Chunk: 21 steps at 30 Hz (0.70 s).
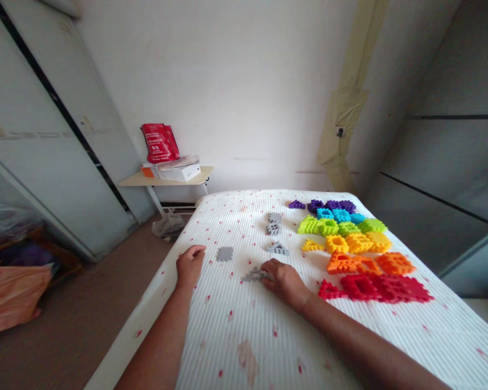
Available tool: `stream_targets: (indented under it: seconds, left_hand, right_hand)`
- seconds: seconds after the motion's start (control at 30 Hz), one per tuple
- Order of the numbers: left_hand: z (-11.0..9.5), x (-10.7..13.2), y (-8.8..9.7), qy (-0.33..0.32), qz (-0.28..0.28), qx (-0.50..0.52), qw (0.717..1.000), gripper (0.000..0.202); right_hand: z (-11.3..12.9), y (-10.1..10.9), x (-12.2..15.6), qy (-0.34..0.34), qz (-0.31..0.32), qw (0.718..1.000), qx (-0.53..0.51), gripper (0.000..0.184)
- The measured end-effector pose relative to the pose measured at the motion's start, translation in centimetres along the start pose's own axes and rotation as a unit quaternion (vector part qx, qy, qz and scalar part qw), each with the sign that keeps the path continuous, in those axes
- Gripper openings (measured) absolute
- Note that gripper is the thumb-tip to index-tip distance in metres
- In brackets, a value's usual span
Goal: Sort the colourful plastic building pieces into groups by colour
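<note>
My right hand [285, 280] is closed at the right end of a flat grey interlocking toy piece [252, 274] with notched edges, which lies on the bed. Its fingertips cover part of that piece. My left hand [190, 265] hovers at the left side of the bed, fingers curled together with nothing visible in them. Closest to it is a grey square notched piece [224, 254], which it does not touch. Beyond my right hand are a grey triangular piece [278, 248], a grey windowed piece [273, 229] and another grey square piece [274, 218].
Colour-sorted rows of blocks stand on the right: red [384, 288], orange [394, 264], yellow [358, 242], green [327, 227], blue [341, 215] and purple [340, 206]. A small table [136, 180] by the wall bears a red bag [159, 143] and a white box [181, 173].
</note>
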<state>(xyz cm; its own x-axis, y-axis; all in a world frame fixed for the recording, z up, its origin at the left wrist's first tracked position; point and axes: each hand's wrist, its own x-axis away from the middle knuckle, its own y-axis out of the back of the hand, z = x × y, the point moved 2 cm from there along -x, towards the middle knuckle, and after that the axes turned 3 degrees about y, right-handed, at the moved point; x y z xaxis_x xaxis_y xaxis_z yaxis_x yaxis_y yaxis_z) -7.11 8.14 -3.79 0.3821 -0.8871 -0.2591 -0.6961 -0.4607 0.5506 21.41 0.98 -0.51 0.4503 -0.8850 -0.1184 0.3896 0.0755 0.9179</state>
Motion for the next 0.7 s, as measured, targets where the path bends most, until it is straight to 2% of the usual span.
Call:
stream_targets:
  seconds: [0.1, 0.2, 0.3, 0.47, 0.57, 0.7]
  left_hand:
    - [0.1, -0.1, -0.1, -0.001, 0.001, -0.001, 1.000, 0.030]
    - [0.0, -0.1, 0.0, 0.002, 0.000, -0.002, 1.000, 0.029]
    - [-0.1, -0.1, 0.0, 0.006, 0.001, -0.002, 1.000, 0.029]
    - [-0.1, -0.1, 0.1, 0.009, 0.002, 0.000, 1.000, 0.029]
    - [-0.2, 0.0, 0.0, 0.008, 0.001, 0.000, 1.000, 0.029]
    - [-0.3, 0.0, 0.1, 0.005, 0.000, -0.004, 1.000, 0.028]
  right_hand:
    - [0.6, -0.6, -0.1, 0.023, 0.007, 0.999, 0.025, 0.014]
    - [0.6, -1.0, -0.4, 0.044, 0.002, 0.999, 0.031, 0.016]
    - [-0.2, -0.2, -0.9, 0.046, -0.025, 0.998, 0.023, 0.020]
    - [-3.1, 3.3, -1.7, -0.044, -0.131, 0.990, 0.035, 0.016]
    - [-4.3, 4.2, -2.3, -0.093, -0.138, 0.985, 0.048, 0.015]
    - [-4.9, 3.6, -2.9, -0.116, -0.123, 0.984, 0.057, 0.017]
